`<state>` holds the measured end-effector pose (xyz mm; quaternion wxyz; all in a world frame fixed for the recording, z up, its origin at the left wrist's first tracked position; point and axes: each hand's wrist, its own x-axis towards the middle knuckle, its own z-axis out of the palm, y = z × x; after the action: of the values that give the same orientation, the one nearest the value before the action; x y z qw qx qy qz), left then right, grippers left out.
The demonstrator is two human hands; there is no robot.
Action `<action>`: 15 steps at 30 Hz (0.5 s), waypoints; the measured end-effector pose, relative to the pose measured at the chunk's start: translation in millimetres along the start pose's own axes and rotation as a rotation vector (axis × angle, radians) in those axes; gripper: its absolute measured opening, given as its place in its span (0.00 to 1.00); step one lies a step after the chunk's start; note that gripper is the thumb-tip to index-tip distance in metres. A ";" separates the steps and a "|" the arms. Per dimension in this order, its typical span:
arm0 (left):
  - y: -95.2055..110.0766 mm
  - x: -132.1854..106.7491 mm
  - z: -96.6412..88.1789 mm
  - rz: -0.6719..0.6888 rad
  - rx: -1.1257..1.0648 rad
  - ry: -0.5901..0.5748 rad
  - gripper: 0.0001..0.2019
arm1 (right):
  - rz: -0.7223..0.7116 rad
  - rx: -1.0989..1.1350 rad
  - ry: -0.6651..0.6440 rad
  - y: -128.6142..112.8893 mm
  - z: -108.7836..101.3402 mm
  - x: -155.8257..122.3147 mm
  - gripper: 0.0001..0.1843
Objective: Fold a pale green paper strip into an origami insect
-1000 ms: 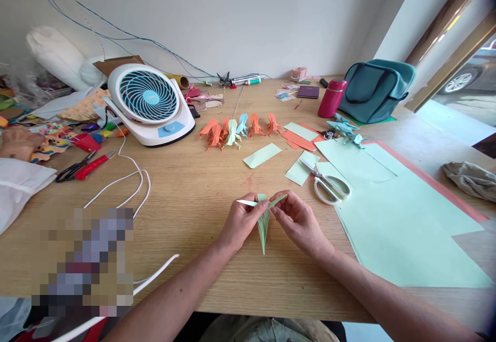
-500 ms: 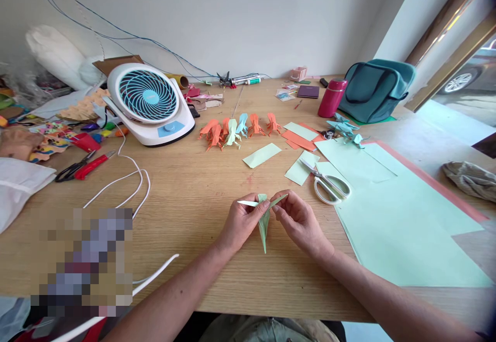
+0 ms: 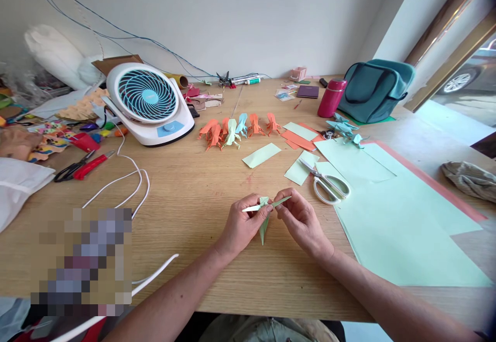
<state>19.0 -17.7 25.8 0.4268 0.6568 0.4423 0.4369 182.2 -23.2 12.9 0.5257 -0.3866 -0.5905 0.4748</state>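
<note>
A narrow folded piece of light green paper [image 3: 264, 225] is pinched between both hands just above the wooden table [image 3: 186, 197]. My left hand [image 3: 242, 226] grips its left side with closed fingers, a thin white-green point sticking out to the left. My right hand [image 3: 300, 221] pinches the right flap, which points up and right. The long tip of the paper hangs down between the hands. White-handled scissors [image 3: 329, 183] lie just right of my right hand. Large light green sheets [image 3: 391, 213] spread further right.
A row of orange, green and blue folded paper figures [image 3: 236, 127] stands mid-table with cut green and orange slips [image 3: 298, 140] beside it. A white fan [image 3: 149, 104] and its white cord [image 3: 124, 182] are at left, red scissors [image 3: 85, 166] too. A red flask [image 3: 331, 98] and teal bag [image 3: 374, 90] stand at back right.
The folded paper has risen slightly and its lower tip looks shorter. The left point has tilted and both hands have shifted a little upward.
</note>
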 end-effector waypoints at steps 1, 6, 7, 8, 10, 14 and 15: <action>0.8 -0.1 -0.2 -0.004 0.003 -0.003 0.11 | 0.005 -0.006 0.000 0.0 -0.6 0.1 0.09; 3.4 1.4 -2.0 -0.110 -0.133 -0.066 0.15 | 0.031 -0.026 -0.012 -0.4 -2.8 0.8 0.10; 3.6 1.9 -2.2 -0.139 -0.175 -0.082 0.16 | 0.039 -0.023 -0.015 -0.5 -2.9 0.9 0.10; 3.8 2.4 -2.3 -0.165 -0.212 -0.094 0.16 | 0.046 -0.019 -0.018 -0.5 -2.8 0.9 0.10; 3.7 3.2 -2.1 -0.211 -0.280 -0.105 0.17 | 0.057 -0.009 -0.026 -0.8 -2.7 1.0 0.10; 1.3 3.7 -0.7 -0.288 -0.394 -0.119 0.18 | 0.068 -0.009 -0.030 -2.1 -2.4 1.3 0.11; 0.5 3.6 -0.5 -0.311 -0.415 -0.127 0.19 | 0.068 -0.012 -0.029 -2.5 -2.4 1.4 0.11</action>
<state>19.5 -14.2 27.1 0.6412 0.5054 0.4111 0.4055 184.4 -22.1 15.6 0.4984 -0.4026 -0.5875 0.4943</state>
